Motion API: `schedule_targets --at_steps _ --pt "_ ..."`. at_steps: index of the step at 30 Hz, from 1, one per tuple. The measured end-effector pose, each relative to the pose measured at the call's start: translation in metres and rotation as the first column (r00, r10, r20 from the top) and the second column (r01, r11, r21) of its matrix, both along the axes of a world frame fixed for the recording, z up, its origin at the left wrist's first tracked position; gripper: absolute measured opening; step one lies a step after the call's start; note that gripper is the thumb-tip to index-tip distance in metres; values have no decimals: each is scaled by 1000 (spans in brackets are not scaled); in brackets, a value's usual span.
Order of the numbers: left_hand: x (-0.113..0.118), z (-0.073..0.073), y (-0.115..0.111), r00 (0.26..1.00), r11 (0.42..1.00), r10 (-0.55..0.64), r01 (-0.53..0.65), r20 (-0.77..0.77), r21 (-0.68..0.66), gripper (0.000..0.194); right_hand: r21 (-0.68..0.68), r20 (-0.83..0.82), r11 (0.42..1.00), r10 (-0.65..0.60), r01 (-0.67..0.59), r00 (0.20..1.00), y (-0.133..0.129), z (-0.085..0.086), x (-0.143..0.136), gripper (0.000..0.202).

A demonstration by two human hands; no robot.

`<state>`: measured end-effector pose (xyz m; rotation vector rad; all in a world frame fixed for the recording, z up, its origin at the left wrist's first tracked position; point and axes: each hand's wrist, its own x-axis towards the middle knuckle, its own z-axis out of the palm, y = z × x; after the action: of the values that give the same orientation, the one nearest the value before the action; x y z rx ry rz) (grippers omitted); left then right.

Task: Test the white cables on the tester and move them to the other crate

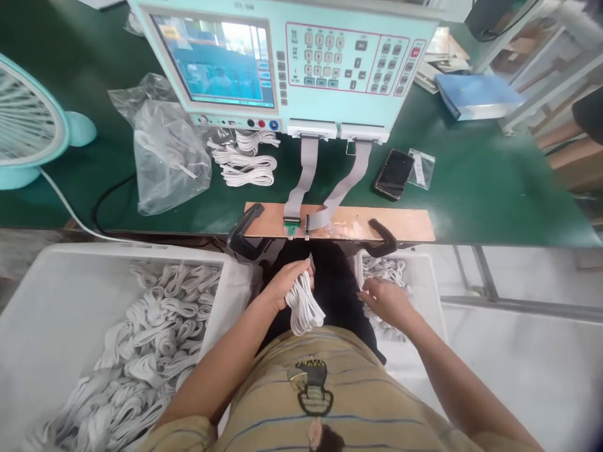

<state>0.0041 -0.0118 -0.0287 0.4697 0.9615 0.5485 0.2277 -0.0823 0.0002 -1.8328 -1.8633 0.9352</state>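
- Left hand: closed around one end of a looped bundle of white cable, above the lap and in front of the desk. Loops hung toward the body; the grip at one end probably kept the turns gathered.
- Right hand: over the smaller bin, fingers partly curled. Could not tell whether anything was held.
- Larger bin: at the person's left, with many coiled white cables inside. Both bins sat within easy reach of the seated person, presumably to keep arm travel short.
- Wooden strip: along the desk's front edge, a black clamp near its left end and another toward its right, likely to stop it shifting.
- Two grey ribbon cables: ran from the instrument to small connectors on the strip, apparently placed to face the person.
- More coils: on the desk below the screen, beside a clear plastic bag.
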Motion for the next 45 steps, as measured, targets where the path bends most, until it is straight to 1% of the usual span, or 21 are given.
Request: schedule_targets --at_steps 2,4,6,7,9,11,14,16,19,22,24,25,27,29,30,32,34,36,39,42,45 --pt "7 -2 1 999 999 -12 14 40 -51 31 202 147 967 127 -155 981 -8 2 -1 17" --pt "14 -4 0 994 994 -35 45 102 -98 31 350 155 862 334 -368 930 -9 5 -17 27" --pt "19 -4 -1 983 984 -83 107 166 -144 32 465 151 738 479 -489 865 -5 9 -35 29" --pt "19 -4 -2 977 977 -106 137 186 -165 32 504 155 692 517 -517 842 -2 11 -42 28" --pt "19 -4 -4 972 964 -139 176 190 -197 32 549 154 639 555 -538 818 5 15 -51 25" --pt "18 -3 -6 973 963 -153 187 175 -194 31 557 144 606 603 -568 785 12 18 -55 21" --pt "18 -1 -10 974 976 -172 189 145 -110 31 548 90 577 680 -606 728 20 21 -57 16" --pt "20 0 -12 978 983 -173 179 113 -38 32 544 3 595 704 -592 711 24 20 -60 15" --pt "17 2 -12 984 964 -163 174 -71 201 29 520 -182 700 650 -489 738 28 16 -65 15" --pt "2 10 -11 929 833 33 178 -368 524 22 450 -306 839 467 -306 830 31 7 -69 15" --pt "-13 21 -11 875 754 163 188 -455 630 20 391 -323 899 335 -198 885 34 1 -71 16" --pt "-20 27 -11 864 718 172 220 -474 661 19 364 -324 919 278 -152 904 36 -2 -73 17" --pt "-29 40 -11 859 620 111 334 -501 710 19 319 -331 945 189 -79 925 42 -7 -77 18" --pt "-33 50 -10 843 506 57 438 -535 744 17 280 -351 960 106 -3 931 49 -11 -81 19" --pt "-33 52 -8 831 473 61 464 -553 749 14 265 -363 964 61 40 930 53 -13 -83 20" --pt "-30 53 -3 800 473 106 482 -590 738 7 234 -394 963 -33 135 918 60 -17 -87 21" --pt "-27 49 4 769 522 127 485 -627 701 6 200 -441 958 -101 207 892 66 -20 -91 22" --pt "-27 43 10 761 587 90 480 -642 652 8 160 -495 958 -130 237 859 70 -21 -94 23" --pt "-29 36 17 802 656 8 447 -597 609 10 125 -554 962 -134 242 822 74 -21 -100 23" --pt "-34 33 20 833 663 -46 438 -552 607 13 105 -574 964 -143 245 806 77 -20 -105 23" --pt "-38 31 21 812 661 -67 472 -580 584 16 62 -599 963 -174 262 781 80 -22 -109 25"
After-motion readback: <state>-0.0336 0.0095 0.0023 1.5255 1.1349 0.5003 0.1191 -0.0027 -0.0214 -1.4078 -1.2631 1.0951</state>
